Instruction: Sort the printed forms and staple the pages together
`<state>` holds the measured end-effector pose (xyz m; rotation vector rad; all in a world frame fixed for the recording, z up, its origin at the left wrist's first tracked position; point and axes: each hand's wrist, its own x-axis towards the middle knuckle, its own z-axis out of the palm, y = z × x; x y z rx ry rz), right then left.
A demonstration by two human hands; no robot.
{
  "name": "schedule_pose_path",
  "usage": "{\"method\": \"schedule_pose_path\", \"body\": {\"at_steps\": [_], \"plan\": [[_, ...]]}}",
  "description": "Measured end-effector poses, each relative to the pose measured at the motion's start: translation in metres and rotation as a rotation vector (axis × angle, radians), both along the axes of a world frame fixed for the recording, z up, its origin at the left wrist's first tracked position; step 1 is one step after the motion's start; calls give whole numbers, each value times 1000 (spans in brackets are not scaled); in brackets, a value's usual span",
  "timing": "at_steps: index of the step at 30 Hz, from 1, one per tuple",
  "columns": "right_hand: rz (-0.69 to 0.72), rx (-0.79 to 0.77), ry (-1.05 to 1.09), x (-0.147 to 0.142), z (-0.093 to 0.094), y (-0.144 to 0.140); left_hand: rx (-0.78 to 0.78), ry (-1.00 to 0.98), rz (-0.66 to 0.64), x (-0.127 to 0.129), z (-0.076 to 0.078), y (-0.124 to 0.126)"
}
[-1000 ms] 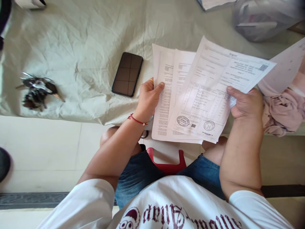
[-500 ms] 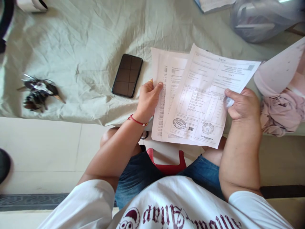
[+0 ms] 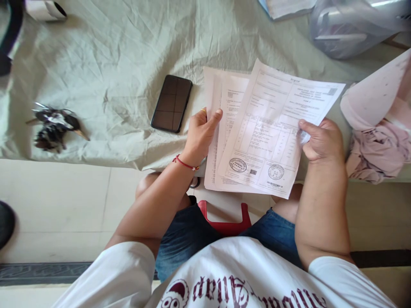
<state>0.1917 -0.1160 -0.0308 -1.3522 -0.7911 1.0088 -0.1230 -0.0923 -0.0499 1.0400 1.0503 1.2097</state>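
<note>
My left hand (image 3: 203,130) grips the left edge of some printed sheets (image 3: 213,169), thumb on top and fingers hidden beneath. A yellow ring and a red bracelet show on that side. Pinched in my right hand (image 3: 323,139) is the right edge of a stamped form (image 3: 269,128), which lies tilted over the other sheets. Two round stamps and a barcode are near the form's lower edge. All the papers are held over my lap and the table's front edge. Left of my left hand lies a black smartphone (image 3: 171,103), its screen dark.
A bunch of keys (image 3: 58,124) lies on the cloth-covered table (image 3: 112,64) at left, with a white roll (image 3: 46,9) behind. Pink fabric (image 3: 379,145) sits to the right, below a clear plastic bag (image 3: 349,30). A red stool (image 3: 224,226) shows between my legs.
My right hand has moved slightly left, sliding the stamped form further over the sheets in my left hand. My left hand keeps its grip.
</note>
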Motion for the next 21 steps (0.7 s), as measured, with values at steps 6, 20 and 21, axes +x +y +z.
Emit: {"method": "schedule_pose_path", "body": {"at_steps": [6, 20, 21], "plan": [[-2, -37, 32, -2, -4, 1, -13, -20, -19, -2, -7, 2], [-79, 70, -164, 18, 1, -5, -4, -67, -1, -1, -8, 4], [-70, 74, -149, 22, 1, -5, -4, -68, 0, -1, -8, 4]]}}
